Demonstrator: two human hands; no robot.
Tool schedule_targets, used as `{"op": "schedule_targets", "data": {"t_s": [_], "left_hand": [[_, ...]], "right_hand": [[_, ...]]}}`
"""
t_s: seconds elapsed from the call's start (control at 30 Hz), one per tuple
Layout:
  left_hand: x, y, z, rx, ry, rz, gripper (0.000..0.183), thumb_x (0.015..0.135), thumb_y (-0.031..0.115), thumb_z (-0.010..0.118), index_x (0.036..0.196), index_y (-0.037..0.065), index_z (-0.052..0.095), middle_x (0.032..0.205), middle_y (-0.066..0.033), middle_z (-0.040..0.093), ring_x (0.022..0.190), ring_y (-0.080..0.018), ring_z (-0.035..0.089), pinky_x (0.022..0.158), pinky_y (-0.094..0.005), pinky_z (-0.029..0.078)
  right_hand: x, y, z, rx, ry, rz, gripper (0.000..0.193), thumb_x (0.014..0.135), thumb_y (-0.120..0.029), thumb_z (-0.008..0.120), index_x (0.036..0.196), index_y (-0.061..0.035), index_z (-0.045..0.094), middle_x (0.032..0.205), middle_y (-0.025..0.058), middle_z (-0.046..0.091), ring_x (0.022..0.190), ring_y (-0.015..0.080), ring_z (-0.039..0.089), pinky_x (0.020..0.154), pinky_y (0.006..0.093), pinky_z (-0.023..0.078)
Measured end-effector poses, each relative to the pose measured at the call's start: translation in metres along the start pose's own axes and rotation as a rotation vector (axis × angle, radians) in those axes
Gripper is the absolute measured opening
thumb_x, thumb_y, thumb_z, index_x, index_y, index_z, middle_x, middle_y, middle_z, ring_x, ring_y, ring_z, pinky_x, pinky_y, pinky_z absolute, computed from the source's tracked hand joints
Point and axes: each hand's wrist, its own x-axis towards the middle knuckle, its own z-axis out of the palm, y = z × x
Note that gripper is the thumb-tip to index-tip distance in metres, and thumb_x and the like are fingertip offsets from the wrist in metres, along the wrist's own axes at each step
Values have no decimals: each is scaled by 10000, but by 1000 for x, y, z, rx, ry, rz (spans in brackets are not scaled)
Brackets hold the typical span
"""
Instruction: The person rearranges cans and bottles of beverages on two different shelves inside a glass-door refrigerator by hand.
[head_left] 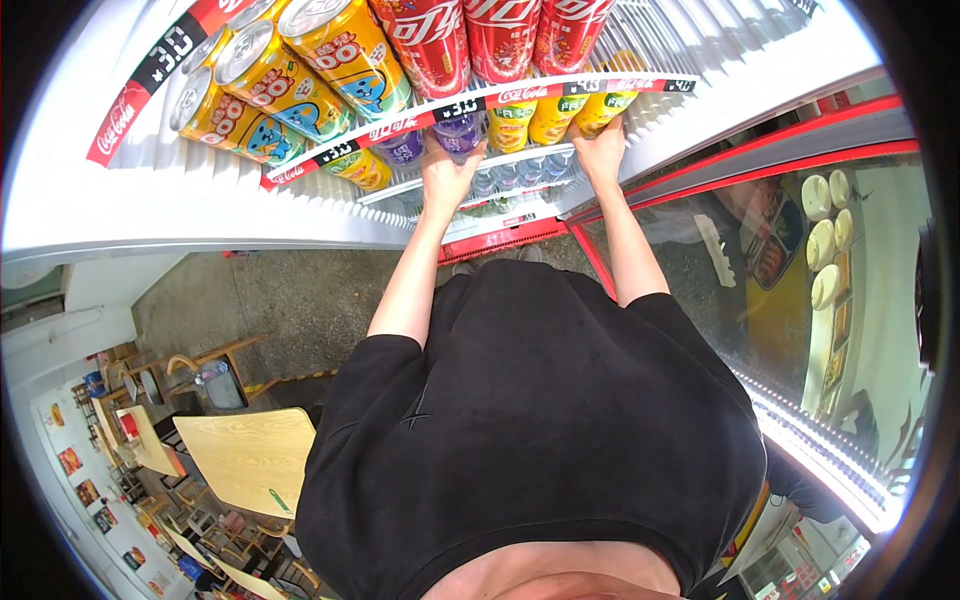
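Left hand (447,172) reaches into the open cooler and closes its fingers around a purple can (460,132) on the second shelf, just under the white shelf rail (520,98). To its right stand yellow-green cans (512,124) in a row, and the right hand (600,152) grips the rightmost one (603,108) from below. Above, red cans (470,40) and yellow cans (300,70) already fill the upper shelf; further right the glass door (800,280) hangs open. Judging by this, the second shelf is partly stocked, with both cans not yet let go.

Glossy metal cans (300,60), matt black cloth shirt (540,420), pale wood table (245,455)
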Motion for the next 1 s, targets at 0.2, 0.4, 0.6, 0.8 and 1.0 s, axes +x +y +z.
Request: {"op": "schedule_targets", "data": {"t_s": [0.2, 0.4, 0.6, 0.8, 1.0], "left_hand": [[2, 0, 0, -36, -18, -14, 812, 777, 325, 839, 1295, -106, 387, 1093, -337, 626, 985, -502, 643, 803, -494, 536], [-2, -2, 6, -13, 45, 66, 820, 790, 367, 832, 1279, -128, 399, 1020, -311, 659, 926, -472, 674, 775, -473, 545], [-4, -7, 3, 17, 83, 106, 785, 786, 337, 838, 1271, -116, 418, 1023, -321, 650, 923, -484, 664, 764, -482, 540], [-4, -8, 3, 22, 47, 76, 815, 791, 333, 821, 1299, -130, 382, 1051, -361, 611, 948, -537, 604, 828, -534, 501], [-6, -6, 3, 25, 73, 60, 812, 806, 355, 808, 1286, -149, 390, 1006, -364, 620, 910, -533, 612, 796, -524, 512]], "right_hand": [[1, -1, 0, 24, -1, 8, 684, 708, -329, 842, 1161, 58, 506, 1070, 298, 618, 1019, 468, 594, 893, 527, 479], [-1, 6, -1, 24, 34, -19, 698, 708, -341, 837, 1178, 48, 497, 1083, 287, 608, 1037, 478, 573, 907, 543, 459], [-5, -5, -3, 20, -3, 5, 708, 719, -231, 837, 1279, 31, 492, 1149, 279, 622, 1071, 456, 598, 927, 490, 474], [-4, -7, -2, 68, 5, -24, 703, 727, -273, 834, 1238, 55, 478, 1111, 296, 600, 1057, 485, 555, 934, 537, 436], [-5, -6, 0, 74, -3, -57, 742, 712, -227, 845, 1292, 40, 467, 1160, 285, 587, 1092, 479, 544, 951, 537, 427]]}}
